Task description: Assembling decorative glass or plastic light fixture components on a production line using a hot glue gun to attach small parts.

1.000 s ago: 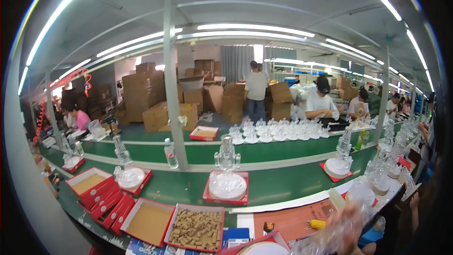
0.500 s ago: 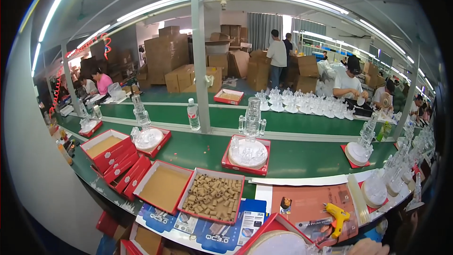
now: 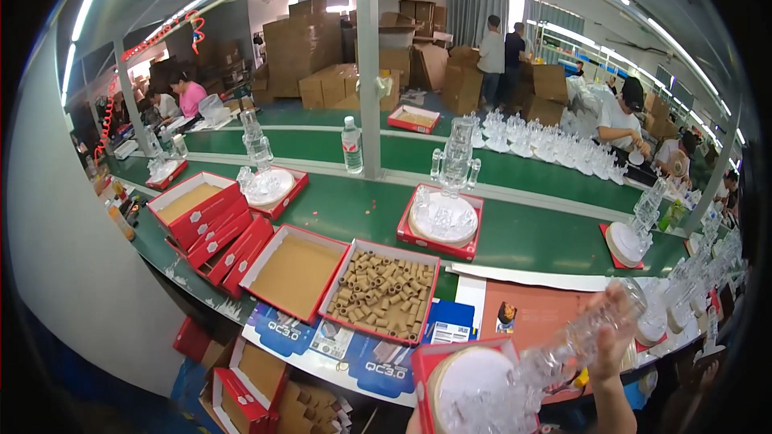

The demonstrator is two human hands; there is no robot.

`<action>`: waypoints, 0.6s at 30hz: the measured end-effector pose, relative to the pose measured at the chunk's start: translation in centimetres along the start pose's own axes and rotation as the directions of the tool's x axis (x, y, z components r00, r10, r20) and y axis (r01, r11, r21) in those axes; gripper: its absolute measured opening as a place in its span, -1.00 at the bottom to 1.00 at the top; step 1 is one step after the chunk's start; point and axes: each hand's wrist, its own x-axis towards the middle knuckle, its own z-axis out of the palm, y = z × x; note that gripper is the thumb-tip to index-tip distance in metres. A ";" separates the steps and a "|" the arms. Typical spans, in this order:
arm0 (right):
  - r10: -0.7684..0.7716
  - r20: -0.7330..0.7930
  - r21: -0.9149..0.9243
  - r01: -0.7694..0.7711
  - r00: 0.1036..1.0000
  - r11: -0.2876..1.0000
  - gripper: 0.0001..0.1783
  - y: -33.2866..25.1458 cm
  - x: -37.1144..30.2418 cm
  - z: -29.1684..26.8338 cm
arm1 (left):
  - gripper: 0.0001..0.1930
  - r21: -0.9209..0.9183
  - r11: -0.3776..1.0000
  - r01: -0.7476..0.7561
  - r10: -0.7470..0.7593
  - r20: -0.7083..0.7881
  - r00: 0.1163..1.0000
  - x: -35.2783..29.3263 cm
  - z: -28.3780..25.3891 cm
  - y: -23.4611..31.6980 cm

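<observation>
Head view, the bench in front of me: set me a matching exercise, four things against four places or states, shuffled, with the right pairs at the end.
Column one
1. Right hand
2. Brown cardboard tubes
3. Water bottle
4. Coiled red hose

Column two
A. Standing upright beside the grey post
B. Hanging at the left of the view
C. Holding a clear tower
D. Heaped in a red-sided box

Right pairs: 1-C, 2-D, 3-A, 4-B
</observation>
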 end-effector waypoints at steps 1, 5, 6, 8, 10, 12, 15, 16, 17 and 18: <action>-0.060 0.021 -0.140 0.062 0.998 0.988 -0.30 -0.7 0.1 -0.1 | -0.39 0.013 1.000 -0.005 0.004 0.020 1.000 -2.1 0.7 -0.4; 0.036 0.019 -0.050 -0.035 0.999 0.998 -0.41 1.2 2.7 2.2 | -0.25 0.000 0.986 0.165 -0.148 0.444 0.884 -0.8 -4.8 1.8; 0.061 -0.004 -0.074 -0.062 0.998 0.995 -0.43 1.8 3.0 2.0 | -0.25 0.007 0.986 0.168 -0.155 0.437 0.886 -0.7 -5.3 2.3; 0.111 -0.015 -0.065 -0.112 0.994 0.992 -0.39 2.5 3.4 1.6 | -0.33 0.201 0.975 0.099 -0.156 0.292 0.944 -0.4 -5.9 3.4; 0.108 -0.042 -0.066 -0.111 0.993 0.992 -0.41 2.5 3.4 3.2 | -0.37 0.332 0.940 0.079 -0.131 0.140 0.981 -0.5 -6.2 3.7; 0.047 -0.087 -0.140 -0.059 0.995 0.988 -0.43 3.3 3.6 3.6 | -0.46 0.476 0.879 0.043 -0.037 -0.020 0.999 -0.2 -6.2 3.2; 0.036 -0.014 -0.150 -0.038 0.999 0.988 -0.45 3.1 4.2 1.9 | -0.51 0.523 0.849 0.077 -0.071 -0.031 0.997 0.0 -4.8 1.9; -0.003 -0.014 -0.148 0.001 1.000 0.989 -0.47 3.2 4.0 1.5 | -0.57 0.551 0.833 0.050 -0.039 -0.031 0.999 0.1 -3.7 1.5; 0.011 -0.034 -0.160 -0.016 0.999 0.987 -0.47 3.6 3.4 0.6 | -0.57 0.561 0.825 0.074 -0.059 -0.046 0.997 0.4 -3.3 1.5; -0.028 -0.006 -0.248 0.026 1.000 0.968 -0.48 4.0 2.6 -0.5 | -0.61 0.610 0.790 -0.064 0.032 0.063 0.997 0.8 -3.0 1.7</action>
